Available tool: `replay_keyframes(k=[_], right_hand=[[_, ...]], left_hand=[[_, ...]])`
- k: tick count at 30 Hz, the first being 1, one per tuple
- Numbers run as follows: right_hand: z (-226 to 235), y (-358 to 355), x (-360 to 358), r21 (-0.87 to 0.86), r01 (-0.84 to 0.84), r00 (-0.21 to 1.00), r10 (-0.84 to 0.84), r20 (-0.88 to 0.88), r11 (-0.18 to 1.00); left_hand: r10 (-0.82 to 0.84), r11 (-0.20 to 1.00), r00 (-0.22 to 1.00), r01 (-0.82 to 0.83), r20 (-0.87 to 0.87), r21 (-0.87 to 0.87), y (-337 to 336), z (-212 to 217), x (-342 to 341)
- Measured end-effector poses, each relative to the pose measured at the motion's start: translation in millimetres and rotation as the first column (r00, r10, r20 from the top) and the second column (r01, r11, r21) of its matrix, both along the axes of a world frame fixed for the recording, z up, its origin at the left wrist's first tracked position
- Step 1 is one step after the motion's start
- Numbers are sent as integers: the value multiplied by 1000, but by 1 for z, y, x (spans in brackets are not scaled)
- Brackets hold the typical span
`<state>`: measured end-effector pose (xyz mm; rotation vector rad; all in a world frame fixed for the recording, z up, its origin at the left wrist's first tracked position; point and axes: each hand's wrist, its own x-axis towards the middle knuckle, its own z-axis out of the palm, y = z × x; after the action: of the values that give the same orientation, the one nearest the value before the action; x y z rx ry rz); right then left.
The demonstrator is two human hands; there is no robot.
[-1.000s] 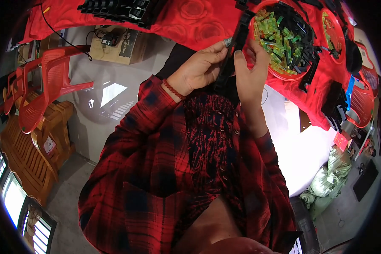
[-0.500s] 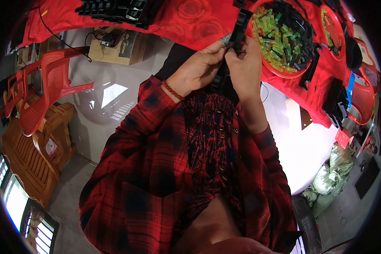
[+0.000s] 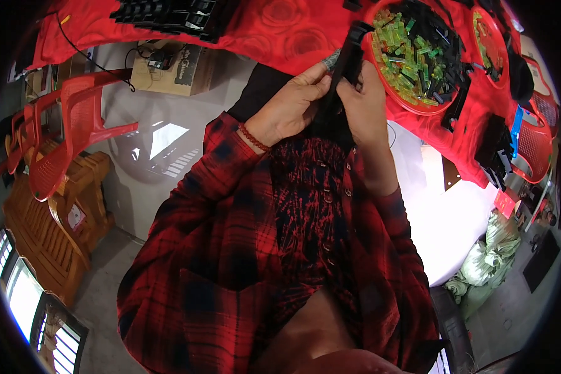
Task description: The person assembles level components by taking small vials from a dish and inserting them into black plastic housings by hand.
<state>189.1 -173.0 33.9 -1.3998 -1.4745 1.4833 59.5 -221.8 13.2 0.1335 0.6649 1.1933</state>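
Observation:
A long black plastic strip (image 3: 349,56) stands nearly upright between both hands, at the edge of the red-clothed table (image 3: 274,31). My left hand (image 3: 293,103) grips its lower left side, thumb near a small grey-green piece. My right hand (image 3: 364,100) is closed on its right side. Just beyond the hands sits a red round tray (image 3: 380,75) filled with several small green parts (image 3: 405,56) and black parts. Red plaid sleeves cover both forearms.
A black keyboard-like rack (image 3: 168,12) lies on the table at the far left. Stacked red plastic chairs (image 3: 62,124) and a wooden bench (image 3: 50,237) stand on the left. A cardboard box (image 3: 168,68) sits under the table. Another red tray (image 3: 489,37) and sacks (image 3: 486,262) are at right.
The hands have brought the black strip more upright and closer together on it; the small red item seen by the right hand a second ago is no longer visible.

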Motion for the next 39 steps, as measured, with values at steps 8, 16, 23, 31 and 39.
replay_keyframes(k=[8, 16, 23, 31, 39], right_hand=[[25, 3, 22, -130, -95, 921, 38, -387, 987], [-1, -3, 24, -145, -10, 924, -47, -379, 989], [1, -3, 24, -260, -43, 877, -88, -472, 965], [-7, 4, 31, -316, -168, 769, -76, -634, 934], [5, -1, 21, -217, -3, 901, -92, -425, 976]], left_hand=[[44, 996, 986, -31, -161, 82, 3, 4, -9], [144, 977, 832, -35, -536, 209, -1, 15, 2], [146, 966, 771, 22, -620, 256, -4, 12, -1], [93, 982, 921, -21, -379, 190, -3, 13, -11], [125, 966, 899, -13, -420, 259, 0, 15, -5]])
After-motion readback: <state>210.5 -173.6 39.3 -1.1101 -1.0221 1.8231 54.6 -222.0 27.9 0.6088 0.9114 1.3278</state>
